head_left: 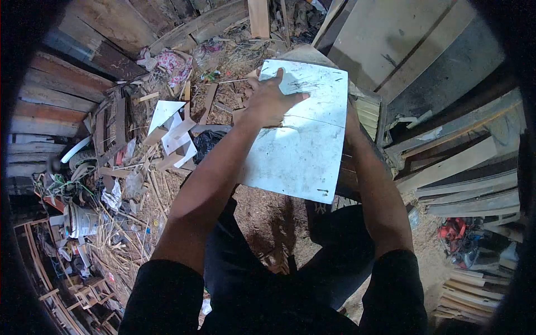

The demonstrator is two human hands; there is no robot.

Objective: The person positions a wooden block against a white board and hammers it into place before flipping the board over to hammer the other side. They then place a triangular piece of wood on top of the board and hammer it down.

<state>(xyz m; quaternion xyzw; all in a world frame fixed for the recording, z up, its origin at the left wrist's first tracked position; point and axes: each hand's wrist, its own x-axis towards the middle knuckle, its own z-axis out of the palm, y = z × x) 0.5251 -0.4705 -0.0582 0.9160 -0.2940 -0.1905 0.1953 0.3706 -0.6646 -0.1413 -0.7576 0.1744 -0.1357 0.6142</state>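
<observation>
A white rectangular board [296, 159], scuffed with dark marks and crossed by a thin line, is in front of me above my knees. My left hand [271, 103] lies on its upper left part, thumb and fingers spread, some of them by the left edge. Along the right edge is my right hand [352, 120]; its fingers are hidden behind the board, so its grip does not show. Part of a wooden surface [307, 54] shows past the board's far edge.
White offcuts [173, 134] and wood scraps litter the ground at left. Large panels [402, 39] lean at the upper right. Stacked boards [472, 192] and a red tool-like object [452, 228] are at right. Plank walls [67, 84] stand at left.
</observation>
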